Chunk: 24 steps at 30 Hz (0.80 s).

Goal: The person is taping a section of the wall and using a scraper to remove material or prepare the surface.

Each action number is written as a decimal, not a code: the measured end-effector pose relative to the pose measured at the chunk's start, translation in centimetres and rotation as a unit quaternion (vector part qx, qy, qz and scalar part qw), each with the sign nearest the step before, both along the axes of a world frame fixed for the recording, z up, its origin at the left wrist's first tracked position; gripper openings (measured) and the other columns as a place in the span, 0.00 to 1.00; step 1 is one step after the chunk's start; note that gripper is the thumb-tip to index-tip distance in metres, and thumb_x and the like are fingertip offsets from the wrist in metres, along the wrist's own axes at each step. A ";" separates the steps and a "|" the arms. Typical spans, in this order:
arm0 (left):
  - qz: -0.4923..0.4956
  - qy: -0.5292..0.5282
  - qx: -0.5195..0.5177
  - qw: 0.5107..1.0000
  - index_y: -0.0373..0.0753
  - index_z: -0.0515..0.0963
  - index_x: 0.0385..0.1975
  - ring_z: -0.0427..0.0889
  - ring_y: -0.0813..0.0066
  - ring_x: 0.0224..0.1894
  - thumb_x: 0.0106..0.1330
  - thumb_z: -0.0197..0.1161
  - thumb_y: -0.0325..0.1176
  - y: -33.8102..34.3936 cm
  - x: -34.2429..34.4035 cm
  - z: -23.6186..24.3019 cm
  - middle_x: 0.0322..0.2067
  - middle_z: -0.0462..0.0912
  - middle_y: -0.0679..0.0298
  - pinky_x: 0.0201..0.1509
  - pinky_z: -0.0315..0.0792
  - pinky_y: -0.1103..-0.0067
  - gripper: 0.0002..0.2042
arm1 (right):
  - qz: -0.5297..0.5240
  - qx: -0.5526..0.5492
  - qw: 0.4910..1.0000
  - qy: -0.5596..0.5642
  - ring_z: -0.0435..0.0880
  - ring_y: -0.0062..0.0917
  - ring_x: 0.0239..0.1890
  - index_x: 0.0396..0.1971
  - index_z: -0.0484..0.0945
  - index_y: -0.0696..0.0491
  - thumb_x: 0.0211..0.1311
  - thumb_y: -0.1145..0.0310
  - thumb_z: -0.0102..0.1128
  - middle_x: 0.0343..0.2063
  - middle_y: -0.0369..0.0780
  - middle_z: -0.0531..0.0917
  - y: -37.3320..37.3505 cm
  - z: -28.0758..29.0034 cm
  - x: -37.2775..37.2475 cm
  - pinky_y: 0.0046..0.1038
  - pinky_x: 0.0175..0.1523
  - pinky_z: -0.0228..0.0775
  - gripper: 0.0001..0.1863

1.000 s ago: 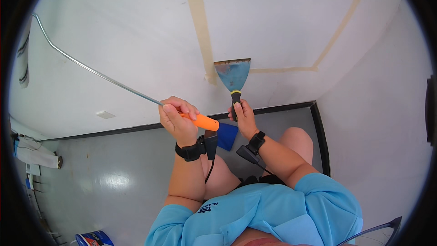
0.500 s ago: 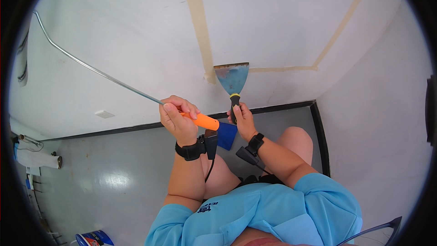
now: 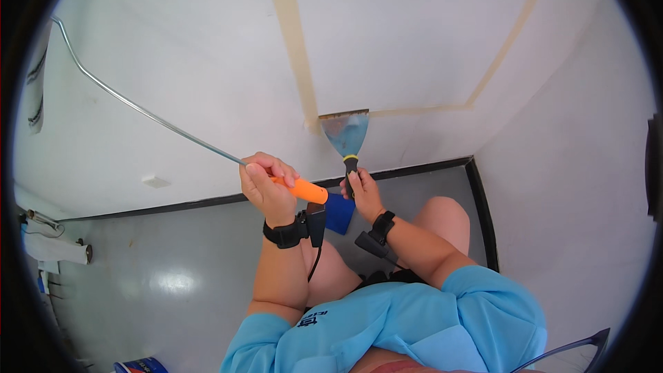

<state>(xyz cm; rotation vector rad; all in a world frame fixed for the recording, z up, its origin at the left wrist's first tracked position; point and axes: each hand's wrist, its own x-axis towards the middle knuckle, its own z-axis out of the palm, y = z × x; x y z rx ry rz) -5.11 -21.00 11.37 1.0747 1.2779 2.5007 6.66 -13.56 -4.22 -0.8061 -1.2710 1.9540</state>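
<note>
My right hand (image 3: pixel 362 193) grips the black-and-yellow handle of a wide putty knife (image 3: pixel 345 131). Its metal blade lies flat against the white wall (image 3: pixel 207 62), just below the corner where tan tape bands (image 3: pixel 293 41) meet. My left hand (image 3: pixel 266 186) is closed on the orange handle (image 3: pixel 304 190) of a paint roller frame. The frame's long bent metal rod (image 3: pixel 138 107) runs up to the left along the wall; its roller end is out of sight. A blue object (image 3: pixel 340 213) shows between my wrists. Both wrists wear black straps.
A black baseboard (image 3: pixel 414 168) runs along the bottom of the wall above a grey glossy floor (image 3: pixel 173 262). A second white wall (image 3: pixel 573 186) closes the corner on the right. A blue paint can (image 3: pixel 141 365) sits at the lower left, with a rolled white item (image 3: pixel 55 249) beside the left wall.
The putty knife blade has slid slightly lower on the wall with my right hand. My left hand and the roller handle stay nearly still.
</note>
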 end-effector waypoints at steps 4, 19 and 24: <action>0.002 0.009 -0.012 1.000 0.40 0.60 0.24 0.61 0.83 0.10 0.66 0.36 0.46 -0.2 -0.2 -0.2 0.15 0.61 0.67 0.17 0.64 0.84 0.16 | -0.006 0.007 1.000 -0.013 0.71 0.15 0.23 0.44 0.63 0.59 0.62 0.62 0.41 0.23 0.35 0.73 -0.4 0.1 0.4 0.16 0.28 0.67 0.17; -0.003 -0.005 0.006 1.000 0.40 0.60 0.24 0.60 0.83 0.10 0.66 0.35 0.45 -0.4 0.3 0.0 0.15 0.60 0.67 0.17 0.64 0.84 0.16 | -0.264 0.427 0.860 0.090 0.68 0.17 0.34 0.48 0.58 0.57 0.49 0.78 0.54 0.33 0.36 0.69 7.0 13.8 2.6 0.19 0.42 0.62 0.25; -0.011 0.011 0.014 1.000 0.39 0.60 0.24 0.60 0.83 0.10 0.66 0.35 0.44 -1.3 0.4 -0.8 0.15 0.60 0.67 0.17 0.64 0.84 0.16 | -0.258 0.472 0.836 0.106 0.69 0.16 0.32 0.47 0.63 0.57 0.50 0.78 0.54 0.34 0.36 0.71 6.4 16.9 2.9 0.18 0.39 0.64 0.21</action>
